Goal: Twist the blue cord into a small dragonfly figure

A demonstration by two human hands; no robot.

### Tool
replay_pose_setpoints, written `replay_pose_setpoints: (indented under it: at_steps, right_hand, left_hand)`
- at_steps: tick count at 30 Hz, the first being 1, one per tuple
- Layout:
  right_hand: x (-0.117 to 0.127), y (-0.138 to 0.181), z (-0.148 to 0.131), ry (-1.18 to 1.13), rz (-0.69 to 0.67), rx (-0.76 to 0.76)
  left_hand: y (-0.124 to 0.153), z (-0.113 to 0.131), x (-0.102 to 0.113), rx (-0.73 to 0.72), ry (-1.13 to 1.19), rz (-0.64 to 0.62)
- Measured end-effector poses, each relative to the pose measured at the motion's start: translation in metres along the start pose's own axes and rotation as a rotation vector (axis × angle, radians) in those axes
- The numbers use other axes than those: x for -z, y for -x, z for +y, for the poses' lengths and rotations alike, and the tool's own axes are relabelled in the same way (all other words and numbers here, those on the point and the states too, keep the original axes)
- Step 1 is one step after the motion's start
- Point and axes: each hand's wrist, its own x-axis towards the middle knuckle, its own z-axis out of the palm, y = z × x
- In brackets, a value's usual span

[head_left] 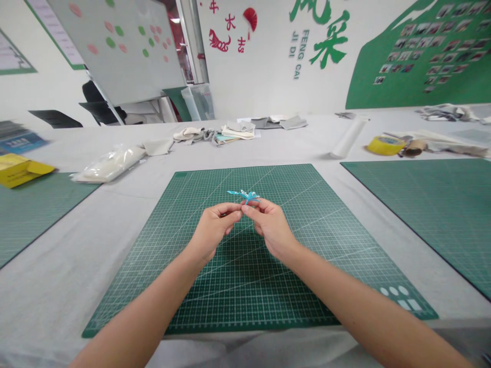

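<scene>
A small bright-blue and white piece of thin strips or loops [250,196] rises above my fingertips, one narrow end pointing left; its exact kind is too small to make out. My right hand [270,222] pinches its base between thumb and forefinger. Against those fingertips, my left hand [217,225] is closed in a pinch at the same base. The lower end of the piece is hidden by the fingers. Both hands are held above the middle of a green gridded cutting mat [184,296].
Two more cutting mats lie at left [42,214] and right [429,204]. A clear plastic packet [111,163] and a yellow box [23,171] are at left. Fabric pieces [238,130] lie behind the middle mat. A white roll [350,137] and yellow tape [385,144] sit back right.
</scene>
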Motion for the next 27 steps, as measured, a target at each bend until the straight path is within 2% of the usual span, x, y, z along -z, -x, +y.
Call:
replay_pose_setpoints:
  at_steps: [5, 8, 12, 17, 24, 27]
  right_hand:
    - [0.002, -0.005, 0.011, 0.102, 0.108, 0.105]
    - [0.002, -0.006, 0.01, 0.075, 0.088, 0.075]
    - [0.006, -0.007, 0.001, 0.008, 0.016, -0.004]
    - [0.017, -0.01, -0.008, -0.08, 0.036, -0.05]
    - [0.023, -0.011, -0.013, -0.055, 0.014, -0.029]
    - [0.023, -0.01, -0.014, -0.027, 0.01, 0.006]
  left_hand:
    - [-0.001, -0.005, -0.004, 0.003, -0.005, 0.063]
    - [-0.002, -0.008, -0.005, 0.026, 0.01, 0.071]
    - [-0.004, -0.006, 0.0, 0.085, 0.065, -0.01]
    - [-0.005, -0.003, 0.007, 0.205, 0.126, -0.148]
    - [-0.003, -0.004, 0.006, 0.241, 0.139, -0.229]
    - [-0.002, -0.004, 0.005, 0.205, 0.115, -0.246]
